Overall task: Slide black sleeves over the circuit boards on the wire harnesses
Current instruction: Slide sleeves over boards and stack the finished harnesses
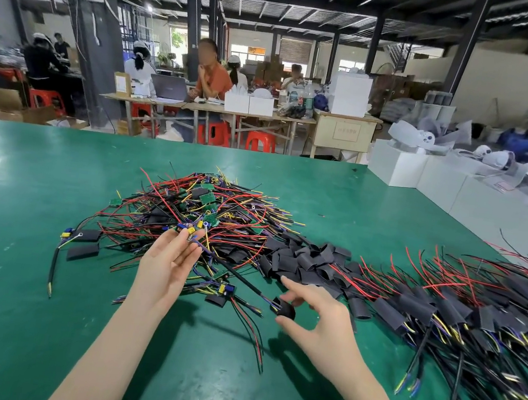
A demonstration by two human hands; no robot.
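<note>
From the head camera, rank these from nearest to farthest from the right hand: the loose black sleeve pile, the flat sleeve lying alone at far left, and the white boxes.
From the right hand:
1. Loose black sleeve pile, just beyond it, mid-table.
2. Flat sleeve, alone at the left, past the left hand.
3. White boxes, back right edge of the table.

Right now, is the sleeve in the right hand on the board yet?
Not on. The sleeve, pinched by the right hand, surrounds only cable; the left hand holds the bare board.
</note>
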